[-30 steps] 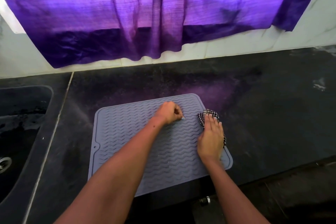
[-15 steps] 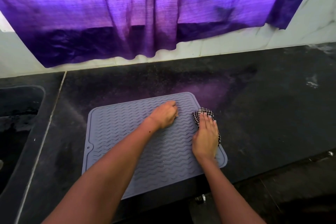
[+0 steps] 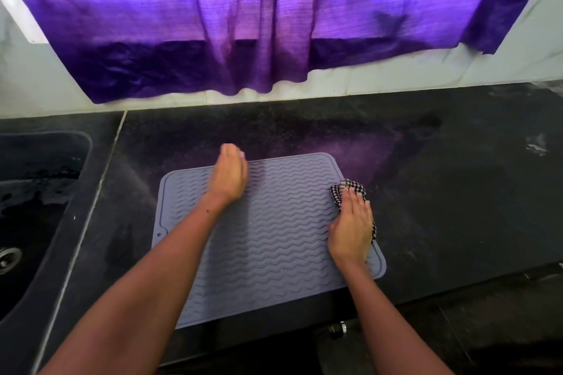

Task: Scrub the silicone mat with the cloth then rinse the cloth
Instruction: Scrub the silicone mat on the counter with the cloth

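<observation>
A grey silicone mat (image 3: pixel 274 240) with wavy ridges lies flat on the black counter, its near edge overhanging the counter's front. A black-and-white checked cloth (image 3: pixel 350 190) sits bunched at the mat's right edge. My right hand (image 3: pixel 352 225) lies flat on the cloth with straight fingers, pressing it down. My left hand (image 3: pixel 230 175) is over the mat's far edge, blurred, fingers together and reaching past the edge; it holds nothing that I can see.
A dark sink (image 3: pixel 33 207) with a metal drain (image 3: pixel 9 256) is set into the counter at the left. A purple curtain (image 3: pixel 274 18) hangs over the white tiled wall behind. Black counter (image 3: pixel 457 192) stretches to the right of the mat.
My left hand has moved left and away, from the mat's middle right to its far edge. My right hand and the cloth stay at the mat's right edge.
</observation>
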### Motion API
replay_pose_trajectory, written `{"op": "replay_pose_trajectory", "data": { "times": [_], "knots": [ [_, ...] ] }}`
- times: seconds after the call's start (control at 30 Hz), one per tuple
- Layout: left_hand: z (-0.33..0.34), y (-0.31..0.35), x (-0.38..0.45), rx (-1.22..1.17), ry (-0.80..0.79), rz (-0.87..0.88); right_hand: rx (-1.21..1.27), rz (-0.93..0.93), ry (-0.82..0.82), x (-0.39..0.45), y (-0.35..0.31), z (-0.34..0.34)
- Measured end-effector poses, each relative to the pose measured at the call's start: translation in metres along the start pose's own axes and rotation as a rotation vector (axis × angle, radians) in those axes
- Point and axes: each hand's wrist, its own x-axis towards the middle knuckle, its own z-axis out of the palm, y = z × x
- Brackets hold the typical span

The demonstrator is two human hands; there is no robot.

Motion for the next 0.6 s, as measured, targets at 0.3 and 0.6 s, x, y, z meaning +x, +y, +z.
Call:
{"op": "replay_pose_trajectory", "data": {
  "times": [0.3,0.6],
  "knots": [
    [-0.087,-0.109,-0.056,0.177,0.508,-0.564,-0.010,-0.013,0.000,0.001,-0.001,-0.003],
    [-0.108,-0.136,-0.131,0.131,0.291,-0.636,0.173,0.060,-0.030,0.007,-0.012,-0.026]
  ]
}}
